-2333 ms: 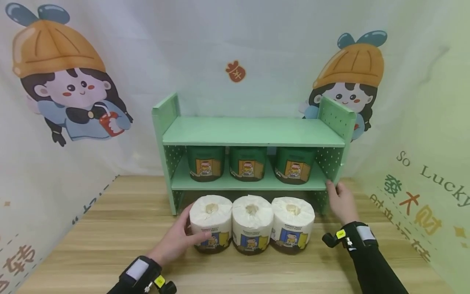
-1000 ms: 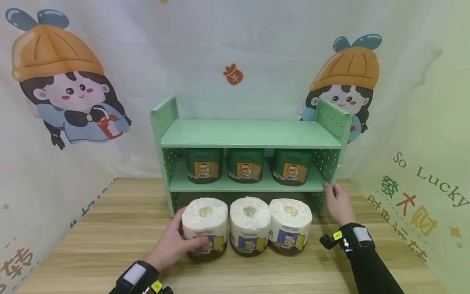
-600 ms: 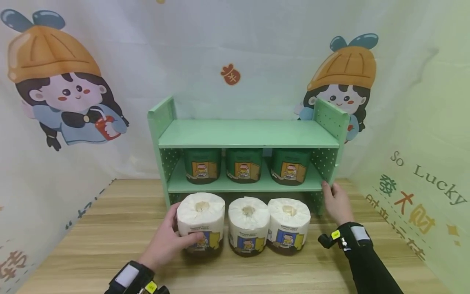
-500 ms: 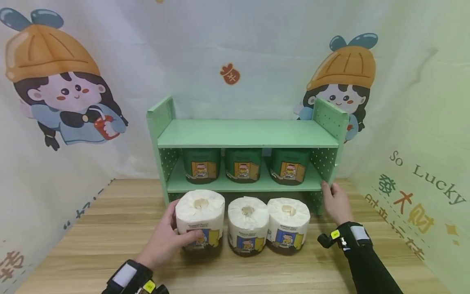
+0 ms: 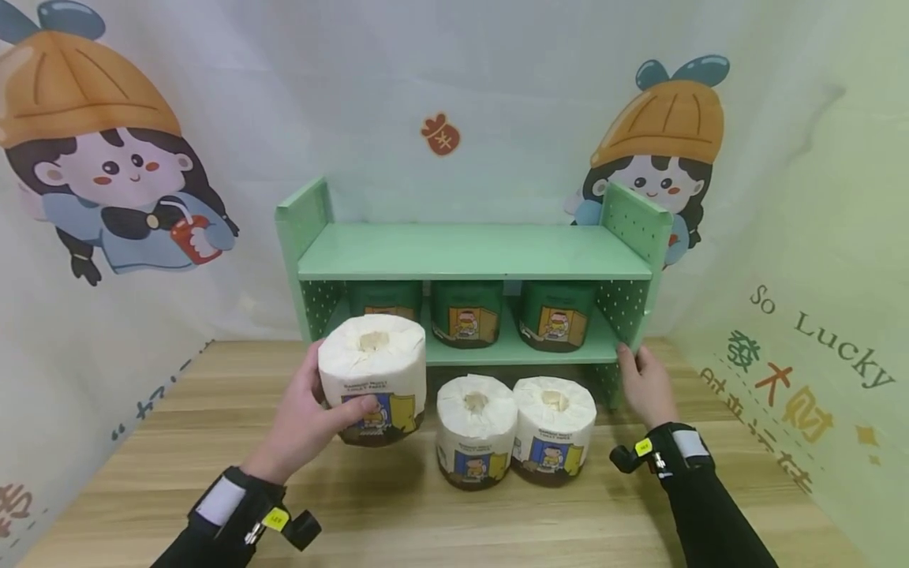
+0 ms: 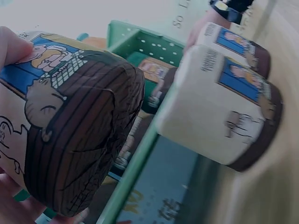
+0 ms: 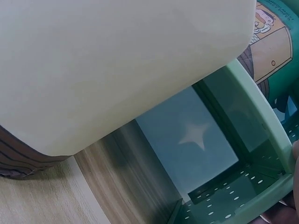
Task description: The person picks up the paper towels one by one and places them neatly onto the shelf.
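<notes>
My left hand [image 5: 294, 422] grips a white-wrapped toilet roll [image 5: 383, 359], thumb across its printed front, and holds it above the table before the shelf. The roll's dark brown underside shows in the left wrist view. Two more such toilet rolls [image 5: 476, 418] stand side by side on the table, to the right of the held one. My right hand [image 5: 648, 390] holds the front edge of the green shelf [image 5: 469, 252] at its right side panel, thumb in front. Three green-wrapped rolls [image 5: 465, 304] stand on the middle board; the left one is partly hidden by the held roll.
A wooden table [image 5: 234, 442] bears the shelf and rolls. Behind and on both sides hangs a printed cloth [image 5: 525, 118] with cartoon figures and lettering. Under the middle board lies a low space, partly blocked by the standing rolls.
My left hand has taken the left white roll away from its row, moving it leftward, then up off the table. My right hand has stayed at the shelf's edge. The view has shifted slightly.
</notes>
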